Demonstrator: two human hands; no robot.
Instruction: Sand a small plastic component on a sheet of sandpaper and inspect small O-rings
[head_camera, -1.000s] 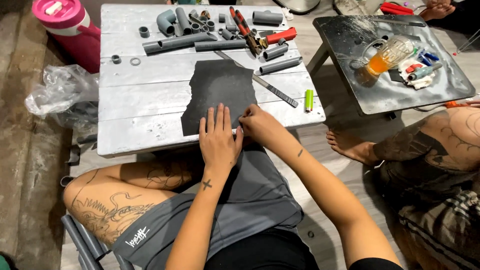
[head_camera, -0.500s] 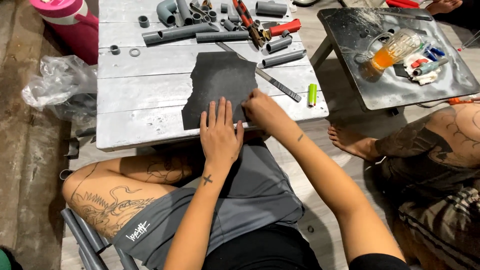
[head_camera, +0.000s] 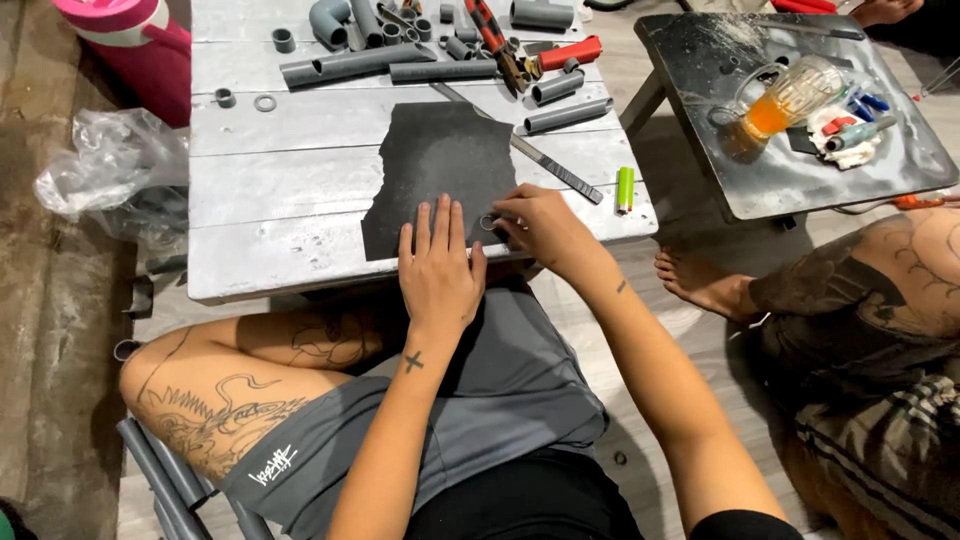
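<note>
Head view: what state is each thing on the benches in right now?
Dark sheet: flat, pinned by left hand.
Small grey ring: pinched upright on the sheet by right hand.
Glass mug: part full, orange drink.
Green lighter: lying flat.

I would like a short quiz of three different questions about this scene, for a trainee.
1. True or false: the left hand lies flat on the black sheet.
2. What does the right hand pinch against the sheet? A a small grey ring; B the green lighter; C the metal file.
3. What colour are the pliers' handles?

Key: 1 true; 2 A; 3 red.
</note>
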